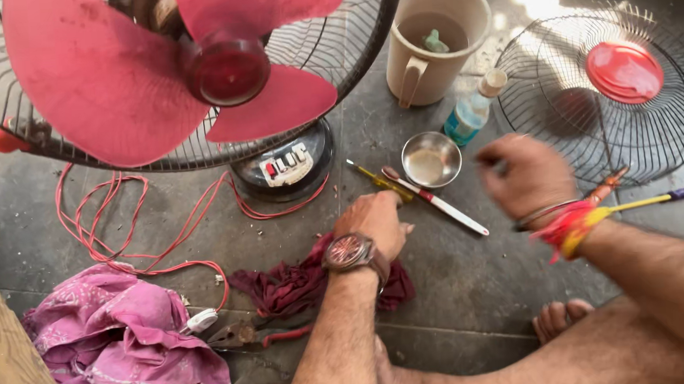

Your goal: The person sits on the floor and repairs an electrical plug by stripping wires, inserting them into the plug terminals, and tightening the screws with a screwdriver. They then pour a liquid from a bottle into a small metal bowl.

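Note:
My left hand (375, 221) reaches down to the floor and grips the handle of a yellow screwdriver (377, 180); a watch sits on that wrist. My right hand (524, 174) hovers, blurred, with fingers closed just right of a small steel bowl (431, 160); whether it holds anything is unclear. A white-and-red toothbrush (437, 201) lies between the hands. A dark red rag (300, 285) lies under my left wrist. The table fan with red blades (192, 74) stands in its rear grille at the upper left.
A detached front grille (613, 96) with a red centre cap lies at right. A beige jug (432, 40) of cloudy liquid, a small bottle (472, 111), red cable (123, 229), pink cloth (121, 340), pliers (248, 334) and more tools (659, 199) surround me.

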